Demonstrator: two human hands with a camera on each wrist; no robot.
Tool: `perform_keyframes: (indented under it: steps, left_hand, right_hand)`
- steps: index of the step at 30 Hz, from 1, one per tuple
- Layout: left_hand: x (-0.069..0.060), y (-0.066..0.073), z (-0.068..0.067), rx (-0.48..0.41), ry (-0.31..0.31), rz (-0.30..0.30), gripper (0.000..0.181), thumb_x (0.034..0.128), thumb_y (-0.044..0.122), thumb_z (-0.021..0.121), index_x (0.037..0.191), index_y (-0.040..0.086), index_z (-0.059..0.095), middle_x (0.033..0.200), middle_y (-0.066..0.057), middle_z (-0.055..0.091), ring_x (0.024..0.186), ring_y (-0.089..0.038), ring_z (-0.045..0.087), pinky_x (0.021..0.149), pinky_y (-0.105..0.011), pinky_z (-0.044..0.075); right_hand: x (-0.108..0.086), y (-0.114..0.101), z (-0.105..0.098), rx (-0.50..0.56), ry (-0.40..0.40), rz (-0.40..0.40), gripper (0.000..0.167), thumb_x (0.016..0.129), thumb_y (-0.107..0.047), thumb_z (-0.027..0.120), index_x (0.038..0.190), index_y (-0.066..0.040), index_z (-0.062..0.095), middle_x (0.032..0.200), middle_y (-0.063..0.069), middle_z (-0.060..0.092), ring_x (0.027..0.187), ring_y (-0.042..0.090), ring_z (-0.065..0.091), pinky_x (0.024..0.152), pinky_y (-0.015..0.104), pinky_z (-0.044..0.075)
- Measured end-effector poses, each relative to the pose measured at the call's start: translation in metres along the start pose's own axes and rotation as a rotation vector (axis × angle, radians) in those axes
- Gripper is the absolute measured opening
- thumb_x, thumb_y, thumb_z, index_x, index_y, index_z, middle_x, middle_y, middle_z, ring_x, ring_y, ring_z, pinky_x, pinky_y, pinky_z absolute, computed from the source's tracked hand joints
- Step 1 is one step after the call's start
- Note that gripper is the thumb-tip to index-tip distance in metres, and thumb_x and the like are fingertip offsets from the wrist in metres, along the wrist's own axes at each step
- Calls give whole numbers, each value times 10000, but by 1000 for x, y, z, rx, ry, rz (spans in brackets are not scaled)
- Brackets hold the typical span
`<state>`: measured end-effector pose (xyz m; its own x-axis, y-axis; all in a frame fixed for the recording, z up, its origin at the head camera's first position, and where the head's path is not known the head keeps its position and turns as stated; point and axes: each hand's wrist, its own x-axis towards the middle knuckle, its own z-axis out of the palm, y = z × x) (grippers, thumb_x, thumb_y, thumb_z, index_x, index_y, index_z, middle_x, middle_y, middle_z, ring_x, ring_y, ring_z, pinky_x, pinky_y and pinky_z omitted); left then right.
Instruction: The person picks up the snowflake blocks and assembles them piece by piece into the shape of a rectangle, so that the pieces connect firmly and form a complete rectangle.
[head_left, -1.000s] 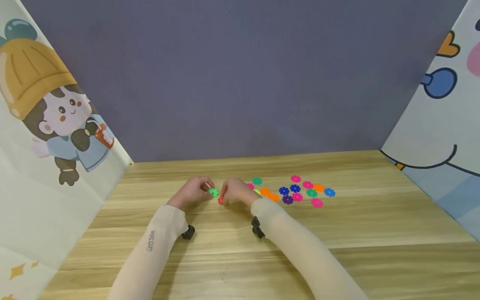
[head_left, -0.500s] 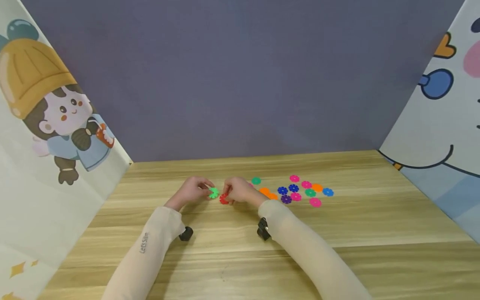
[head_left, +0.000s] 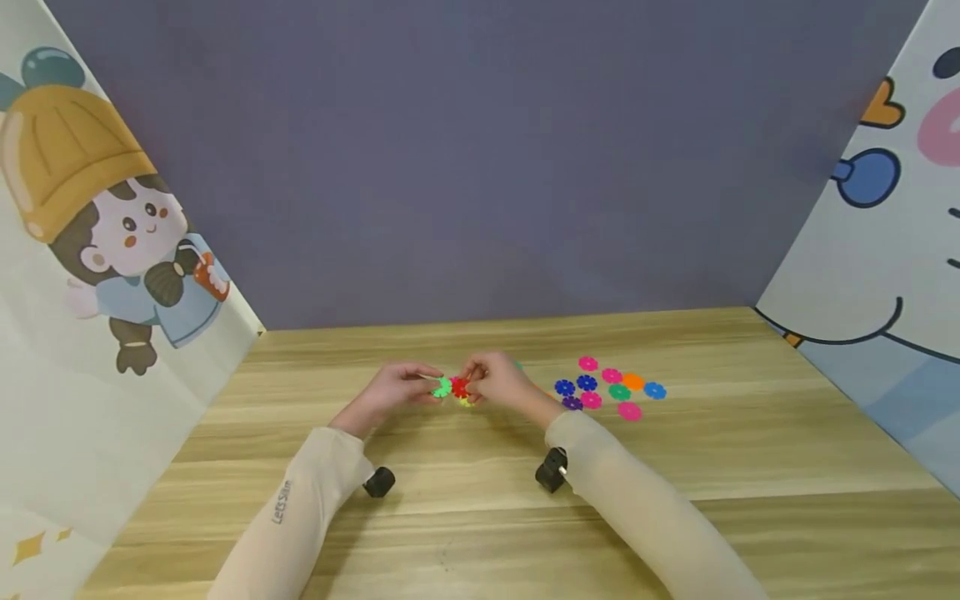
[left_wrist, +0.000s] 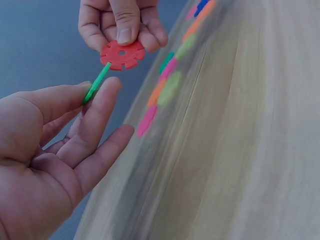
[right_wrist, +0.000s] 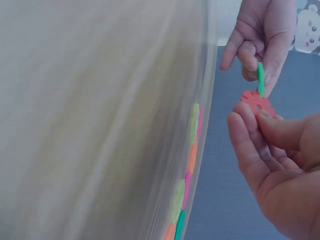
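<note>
In the left wrist view my left hand point(left_wrist: 65, 145) pinches a green notched disc point(left_wrist: 97, 84) edge-on between thumb and fingers. My right hand point(left_wrist: 124, 22) grips a red notched disc point(left_wrist: 122, 55) with the thumb on its face. The two discs meet at their edges, set crosswise; whether they are locked cannot be told. The right wrist view shows the green disc point(right_wrist: 260, 80) above the red disc point(right_wrist: 257, 102), the right hand point(right_wrist: 285, 160) below and the left hand point(right_wrist: 265, 40) above. In the head view both hands point(head_left: 390, 390) point(head_left: 504, 385) are close together over the table.
Loose discs lie on the wooden table point(head_left: 450, 517) right of the hands, among them a blue disc point(head_left: 655, 391), an orange disc point(head_left: 633, 382) and a pink disc point(head_left: 629, 411). Others are partly hidden by the right hand. A grey panel point(head_left: 480, 167) stands behind.
Both hands have shifted right in the head view. The red and green discs, apart at first, now appear to touch, and the red disc's face shows more fully. Both hands keep their hold.
</note>
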<state>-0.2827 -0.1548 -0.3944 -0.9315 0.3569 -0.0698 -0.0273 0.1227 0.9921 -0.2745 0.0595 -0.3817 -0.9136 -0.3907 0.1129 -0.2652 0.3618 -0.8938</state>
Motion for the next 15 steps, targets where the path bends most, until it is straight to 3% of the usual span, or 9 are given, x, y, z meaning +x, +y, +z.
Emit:
perform_keyframes:
  steps: [7, 15]
  left_hand:
    - [-4, 1, 9, -10, 15, 22, 286, 941, -78, 598, 1194, -209, 584, 995, -155, 709, 758, -152, 712, 837, -389, 591]
    - [-8, 5, 20, -46, 55, 18, 264, 945, -73, 596, 1172, -209, 600, 1044, -223, 704, 762, -179, 724, 834, -404, 592]
  right_hand:
    - [-6, 5, -7, -1, 13, -112, 161, 839, 205, 599, 962, 114, 649, 723, 135, 617, 637, 241, 670, 648, 425, 623]
    - [-14, 4, -14, -40, -17, -152, 157, 863, 179, 609, 965, 78, 670, 745, 109, 625, 666, 204, 662, 649, 334, 616]
